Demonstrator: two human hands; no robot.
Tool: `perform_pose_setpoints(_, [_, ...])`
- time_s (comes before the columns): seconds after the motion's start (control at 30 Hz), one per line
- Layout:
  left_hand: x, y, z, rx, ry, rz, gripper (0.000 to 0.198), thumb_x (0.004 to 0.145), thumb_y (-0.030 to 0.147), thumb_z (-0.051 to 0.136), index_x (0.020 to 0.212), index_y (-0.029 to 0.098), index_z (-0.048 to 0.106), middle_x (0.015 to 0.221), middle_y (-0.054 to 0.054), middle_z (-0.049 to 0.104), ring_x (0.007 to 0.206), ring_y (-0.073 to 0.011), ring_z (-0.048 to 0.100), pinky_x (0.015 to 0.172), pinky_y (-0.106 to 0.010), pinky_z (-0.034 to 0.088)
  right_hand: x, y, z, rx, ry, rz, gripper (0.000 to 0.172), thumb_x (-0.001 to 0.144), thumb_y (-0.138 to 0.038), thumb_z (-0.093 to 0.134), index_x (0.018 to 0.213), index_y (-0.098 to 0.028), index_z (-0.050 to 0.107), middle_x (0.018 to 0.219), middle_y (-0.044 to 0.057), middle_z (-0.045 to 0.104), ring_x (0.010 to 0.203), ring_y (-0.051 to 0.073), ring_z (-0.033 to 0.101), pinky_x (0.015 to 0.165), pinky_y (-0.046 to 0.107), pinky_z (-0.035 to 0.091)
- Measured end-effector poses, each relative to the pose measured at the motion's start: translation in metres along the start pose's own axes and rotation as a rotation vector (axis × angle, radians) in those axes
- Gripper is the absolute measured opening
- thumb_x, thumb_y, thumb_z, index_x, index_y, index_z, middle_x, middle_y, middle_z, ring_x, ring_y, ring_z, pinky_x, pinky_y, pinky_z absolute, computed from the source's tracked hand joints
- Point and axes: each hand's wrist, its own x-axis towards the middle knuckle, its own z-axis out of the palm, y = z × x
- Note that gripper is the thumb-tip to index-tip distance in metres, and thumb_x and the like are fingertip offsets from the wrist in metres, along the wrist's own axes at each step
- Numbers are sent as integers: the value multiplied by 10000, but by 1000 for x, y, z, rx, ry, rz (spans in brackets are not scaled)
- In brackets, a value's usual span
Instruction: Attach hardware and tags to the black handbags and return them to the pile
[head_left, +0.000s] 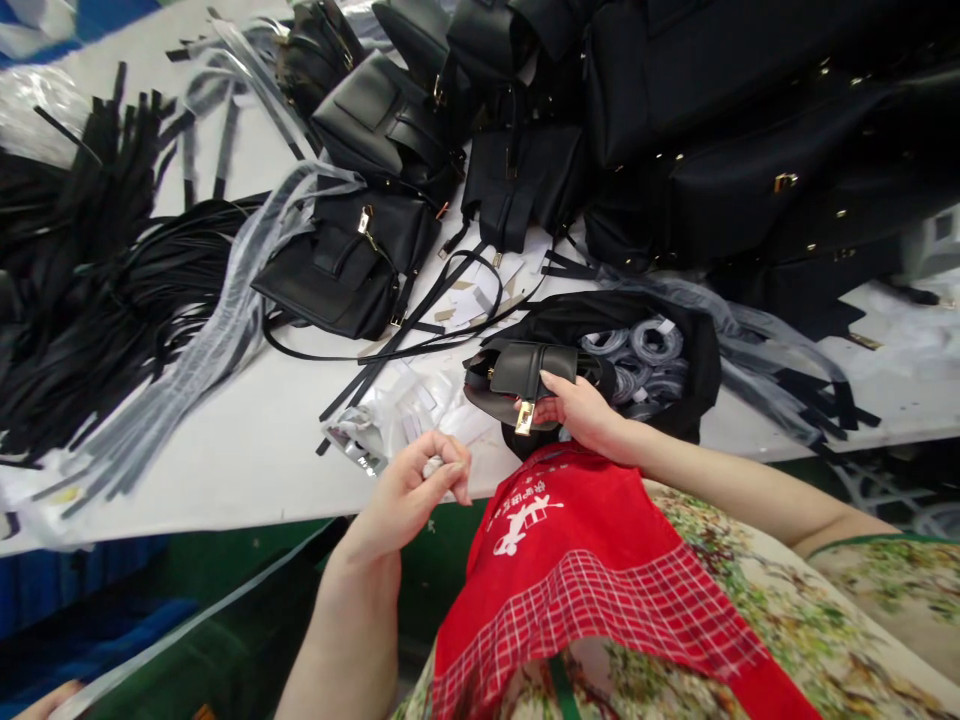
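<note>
A small black handbag [517, 375] with a gold clasp [525, 418] tilts over the table's front edge. My right hand [581, 410] grips it from the right, thumb on the flap strap and fingers under it. My left hand [424, 475] is closed, to the left of the handbag and apart from it. Something small and whitish shows between its fingers; I cannot tell what. Just behind the handbag, an open black bag [701, 350] holds several clear-wrapped coils [656, 342]. Crumpled clear plastic [401, 405] lies beyond my left hand.
Several black handbags [352, 255] are heaped across the back, more at the far right. Bundles of black straps [67, 330] and plastic-wrapped straps [225, 310] cover the left. Loose straps [382, 350] and paper scraps [472, 300] lie mid-table [262, 460]. Another person's hand [56, 700] shows bottom left.
</note>
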Motion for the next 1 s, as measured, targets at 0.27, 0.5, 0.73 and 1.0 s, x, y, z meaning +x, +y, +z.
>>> perform_pose_setpoints(0.27, [10,-20,9,420,263,119,88,851,282,620,855,194,630,710,10,599,625,-119,537,600,-257,440,-4,1,2,-23,-34,-11,279,891,-403,539,928,-146,640,741,90,726,571,151,654,576,263,543])
perform_pose_setpoints(0.5, [35,-29,47,671,184,344,67,822,217,669,876,192,638,725,9,590,655,-127,536,638,-262,442,-4,5,2,-32,-22,-27,263,867,-398,574,898,-145,639,746,76,719,554,145,636,574,271,533])
perform_pose_setpoints(0.73, [45,-29,47,746,63,343,39,844,202,634,881,204,646,836,-20,617,776,-155,595,703,-285,480,-5,4,1,-62,13,-31,247,857,-392,583,860,-151,636,653,43,679,528,145,602,560,281,522])
perform_pose_setpoints(1.0, [54,-24,48,897,-56,302,59,891,196,571,856,183,616,846,-34,614,798,-184,610,758,-324,502,-5,1,-2,-34,21,-12,210,848,-369,600,826,-161,616,602,29,653,501,142,589,531,278,519])
